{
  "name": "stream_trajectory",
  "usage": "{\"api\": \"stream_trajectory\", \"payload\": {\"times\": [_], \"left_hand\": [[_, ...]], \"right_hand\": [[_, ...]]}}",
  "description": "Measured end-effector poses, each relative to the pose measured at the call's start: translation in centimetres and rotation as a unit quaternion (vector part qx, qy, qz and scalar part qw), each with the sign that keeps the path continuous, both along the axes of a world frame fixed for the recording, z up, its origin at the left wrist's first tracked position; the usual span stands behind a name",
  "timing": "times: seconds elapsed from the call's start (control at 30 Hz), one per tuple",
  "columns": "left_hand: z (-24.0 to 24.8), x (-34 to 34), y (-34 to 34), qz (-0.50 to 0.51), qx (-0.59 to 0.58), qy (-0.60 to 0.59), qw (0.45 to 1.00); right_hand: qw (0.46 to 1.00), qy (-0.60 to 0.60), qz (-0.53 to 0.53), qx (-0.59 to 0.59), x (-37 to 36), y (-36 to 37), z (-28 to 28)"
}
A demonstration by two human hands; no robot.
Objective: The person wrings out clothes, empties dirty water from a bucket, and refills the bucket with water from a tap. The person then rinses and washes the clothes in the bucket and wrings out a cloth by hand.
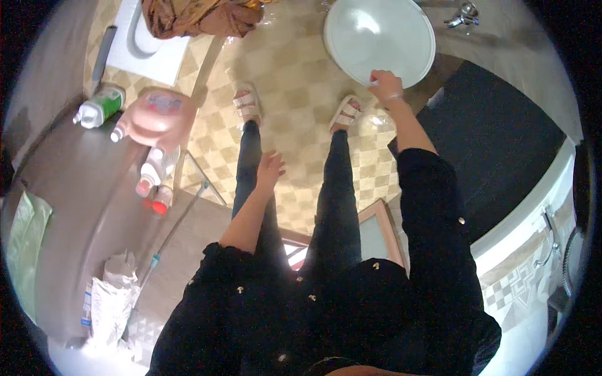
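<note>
Near the top of the head view, a round white basin (pixel 401 37) stands by a wall tap. My right hand (pixel 387 86) is at its near rim with the fingers curled over the edge. My left hand (pixel 271 168) hangs in front of my left leg, fingers apart and nothing in it. Under both hands lies the beige checked floor (pixel 295 163), which looks wet and shiny in places.
A chrome tap (pixel 463 17) juts from the wall, far right. Below it spreads a large black surface (pixel 495 138). Several bottles, including a pink jug (pixel 160 116), stand left. A brown patterned cloth (pixel 200 17) lies beside a white floor-level toilet (pixel 160 53).
</note>
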State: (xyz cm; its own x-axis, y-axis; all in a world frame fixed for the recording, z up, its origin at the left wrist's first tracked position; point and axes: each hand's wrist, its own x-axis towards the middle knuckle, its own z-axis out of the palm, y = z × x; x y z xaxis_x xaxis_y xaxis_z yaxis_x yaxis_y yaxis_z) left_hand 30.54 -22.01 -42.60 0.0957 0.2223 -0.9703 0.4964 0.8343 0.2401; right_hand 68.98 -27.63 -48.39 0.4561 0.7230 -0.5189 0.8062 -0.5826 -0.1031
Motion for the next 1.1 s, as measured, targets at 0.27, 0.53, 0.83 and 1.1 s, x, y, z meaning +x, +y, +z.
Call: {"api": "stream_trajectory", "payload": {"times": [0.27, 0.53, 0.83, 1.1], "left_hand": [[2.8, -2.1, 2.9, -0.06, 0.097, 0.002, 0.993], [5.7, -7.0, 6.9, 0.078, 0.14, 0.034, 0.987], [6.5, -16.3, 4.5, 0.076, 0.213, 0.199, 0.953], [5.3, -17.0, 2.9, 0.041, 0.186, 0.239, 0.952]], "right_hand": [[0.81, -0.173, -0.343, 0.443, 13.3, 3.2, 12.9], [0.896, 0.146, -0.413, 0.076, 21.2, 8.4, 12.2], [0.961, -0.017, -0.236, -0.144, 25.1, 7.6, 10.2], [0.959, -0.061, -0.245, -0.131, 25.3, 7.3, 10.3]]}}
